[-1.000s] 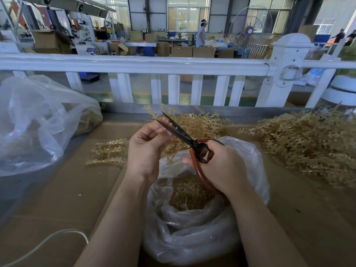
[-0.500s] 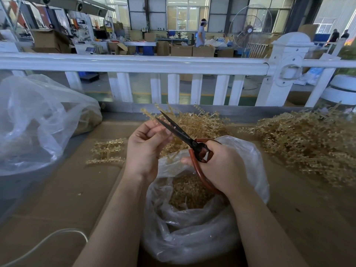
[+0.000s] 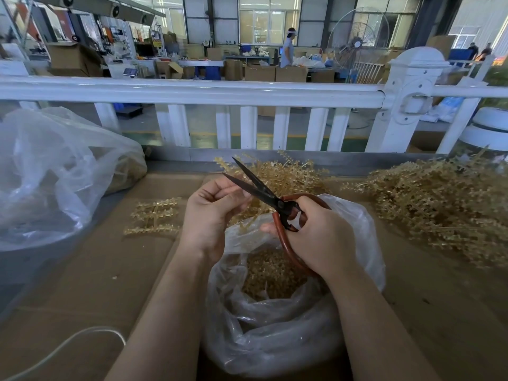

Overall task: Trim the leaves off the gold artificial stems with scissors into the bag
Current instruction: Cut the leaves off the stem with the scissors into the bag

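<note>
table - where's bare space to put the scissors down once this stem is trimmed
Bare cardboard lies near left, between the large bag, the trimmed sprigs and the white cable. The near-right corner is open too. The far right is crowded by the stem pile.

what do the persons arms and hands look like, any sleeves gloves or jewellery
Both forearms are bare up to the frame edge, with no sleeves in view. The left hand and right hand wear no gloves, and no rings, watch or bracelet show on the visible sides. No markings or cables are on either arm.
</note>
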